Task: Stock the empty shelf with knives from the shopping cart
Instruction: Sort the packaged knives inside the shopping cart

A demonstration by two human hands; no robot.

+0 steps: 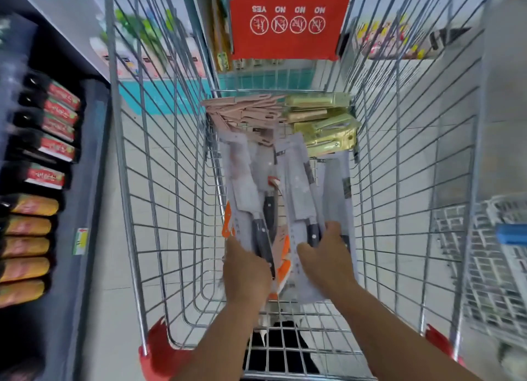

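Both your hands are down inside the shopping cart [137, 164] now, right at its near end. Your left hand [246, 269] grips the handle end of a carded knife [245, 192], fingers curled round the packet's lower edge. Your right hand [325, 255] holds the bottom of the neighbouring knife packets [302, 186], thumb on top; how many it has gathered I cannot tell through the blur.

Here is what matters: the packets lie lengthwise along the cart, dark handles towards you, blades pointing at the far end. So you have them by the near ends, and the long axis runs straight away from your grip. That reads as a lift up and back towards you.

At the far end, pink-carded knives [245, 109] sit in the left corner and gold-packed ones [322, 121] in the right, untouched.

The shelf unit [85, 164] stands on your left, just beside the cart's left wall, so your left hand is the nearer one for placing. Watch the packets fanning apart as they rise.
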